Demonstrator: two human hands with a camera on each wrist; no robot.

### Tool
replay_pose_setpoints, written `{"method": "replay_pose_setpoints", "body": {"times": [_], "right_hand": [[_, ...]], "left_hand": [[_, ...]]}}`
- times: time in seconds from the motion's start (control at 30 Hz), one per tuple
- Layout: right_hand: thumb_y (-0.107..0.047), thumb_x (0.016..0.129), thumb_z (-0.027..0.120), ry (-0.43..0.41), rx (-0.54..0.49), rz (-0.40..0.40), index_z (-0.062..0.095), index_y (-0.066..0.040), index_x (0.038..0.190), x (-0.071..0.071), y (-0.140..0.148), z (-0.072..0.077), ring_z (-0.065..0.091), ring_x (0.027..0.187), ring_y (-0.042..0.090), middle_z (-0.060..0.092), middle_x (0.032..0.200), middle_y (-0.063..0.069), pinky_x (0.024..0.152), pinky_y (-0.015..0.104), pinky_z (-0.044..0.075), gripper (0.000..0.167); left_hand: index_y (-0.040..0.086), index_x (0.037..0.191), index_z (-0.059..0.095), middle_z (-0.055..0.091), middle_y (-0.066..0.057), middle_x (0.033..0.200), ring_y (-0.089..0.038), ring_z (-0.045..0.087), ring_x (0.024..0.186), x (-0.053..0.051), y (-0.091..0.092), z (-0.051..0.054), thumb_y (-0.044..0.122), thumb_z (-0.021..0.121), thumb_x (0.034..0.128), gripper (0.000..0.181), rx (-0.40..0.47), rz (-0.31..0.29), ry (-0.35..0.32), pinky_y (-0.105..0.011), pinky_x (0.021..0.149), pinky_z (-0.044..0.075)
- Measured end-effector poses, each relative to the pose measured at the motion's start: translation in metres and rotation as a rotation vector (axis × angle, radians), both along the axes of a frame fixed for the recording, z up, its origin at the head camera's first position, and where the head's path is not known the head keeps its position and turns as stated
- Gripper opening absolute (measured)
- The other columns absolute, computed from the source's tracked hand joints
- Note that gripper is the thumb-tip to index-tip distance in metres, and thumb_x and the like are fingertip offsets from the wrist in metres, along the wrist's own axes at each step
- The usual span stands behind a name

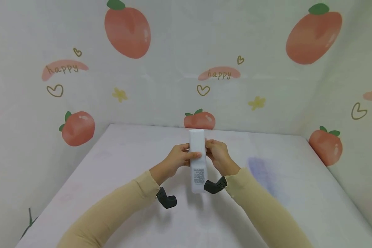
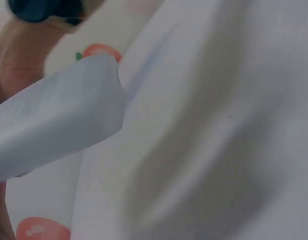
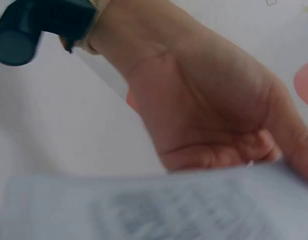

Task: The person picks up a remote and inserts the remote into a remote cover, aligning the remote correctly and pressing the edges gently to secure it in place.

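Note:
A long white box (image 1: 197,144) with rounded edges is held up above the table, its near face bearing grey print and a square code. My left hand (image 1: 179,159) grips it from the left, thumb across the near face and fingers round behind. At its upper right edge is my right hand (image 1: 219,155), fingers curled and thumb against the side. In the right wrist view, the right hand's fingertips are partly hidden by the box (image 3: 184,205), with a tiny white bit beside them. The left wrist view shows one blank end of the box (image 2: 88,102).
A white cloth covers the table (image 1: 136,224), with a purple patch (image 1: 261,172) at right. Behind stands a white fabric backdrop (image 1: 170,44) printed with red fruit and "happy" lettering. Black cameras (image 1: 167,199) sit on both wrists, the right one (image 1: 215,186) close to the box.

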State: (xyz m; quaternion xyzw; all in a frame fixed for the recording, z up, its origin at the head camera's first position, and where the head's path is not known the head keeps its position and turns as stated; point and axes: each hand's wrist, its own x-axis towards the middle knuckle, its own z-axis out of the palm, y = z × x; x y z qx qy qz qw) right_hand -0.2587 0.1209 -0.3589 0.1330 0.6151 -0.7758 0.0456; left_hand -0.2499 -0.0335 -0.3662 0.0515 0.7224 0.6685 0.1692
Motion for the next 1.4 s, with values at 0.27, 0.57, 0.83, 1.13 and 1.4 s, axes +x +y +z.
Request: {"method": "replay_pose_setpoints", "body": {"times": [0.27, 0.57, 0.83, 1.13, 1.4], "right_hand": [[-0.016, 0.102, 0.050, 0.123, -0.091, 0.079, 0.046, -0.012, 0.121, 0.012, 0.002, -0.004, 0.060, 0.084, 0.008, 0.059, 0.102, 0.001, 0.078, 0.020, 0.049, 0.020], [-0.023, 0.103, 0.048, 0.169, 0.024, 0.341, 0.035, 0.000, 0.140, 0.029, 0.012, -0.005, 0.053, 0.112, 0.016, 0.048, 0.131, 0.014, 0.105, 0.034, 0.041, 0.045], [-0.020, 0.102, 0.049, 0.099, 0.105, 0.370, 0.034, 0.003, 0.143, 0.041, 0.024, -0.004, 0.062, 0.101, 0.013, 0.051, 0.132, 0.019, 0.095, 0.032, 0.051, 0.049], [-0.019, 0.101, 0.051, 0.122, 0.026, 0.300, 0.029, 0.004, 0.145, 0.040, 0.041, 0.001, 0.066, 0.092, 0.009, 0.060, 0.109, 0.000, 0.084, 0.024, 0.054, 0.054], [-0.019, 0.102, 0.049, 0.130, 0.012, 0.329, 0.030, 0.001, 0.145, 0.039, 0.030, 0.005, 0.063, 0.096, 0.009, 0.056, 0.115, 0.001, 0.084, 0.023, 0.052, 0.051]], "left_hand": [[0.002, 0.123, 0.062, 0.070, -0.013, 0.108, -0.017, 0.068, 0.086, -0.009, 0.001, 0.006, 0.018, 0.075, 0.0855, 0.043, 0.011, 0.045, 0.057, -0.033, 0.077, 0.057], [0.000, 0.113, 0.066, 0.069, -0.011, 0.097, -0.017, 0.065, 0.082, -0.001, 0.002, 0.001, 0.016, 0.079, 0.0805, 0.039, -0.081, -0.017, 0.164, -0.031, 0.068, 0.057], [0.004, 0.120, 0.062, 0.063, -0.009, 0.099, -0.017, 0.062, 0.086, 0.008, 0.001, -0.001, 0.020, 0.078, 0.0823, 0.044, -0.194, -0.155, 0.175, -0.032, 0.073, 0.057], [0.011, 0.141, 0.043, 0.055, -0.018, 0.128, -0.028, 0.065, 0.105, 0.005, -0.008, 0.001, 0.018, 0.070, 0.0903, 0.057, 0.061, -0.066, 0.031, -0.039, 0.087, 0.056], [0.003, 0.101, 0.067, 0.067, -0.004, 0.101, -0.017, 0.063, 0.088, 0.011, 0.001, -0.002, 0.025, 0.065, 0.0937, 0.023, 0.115, 0.015, -0.077, -0.038, 0.088, 0.055]]}}
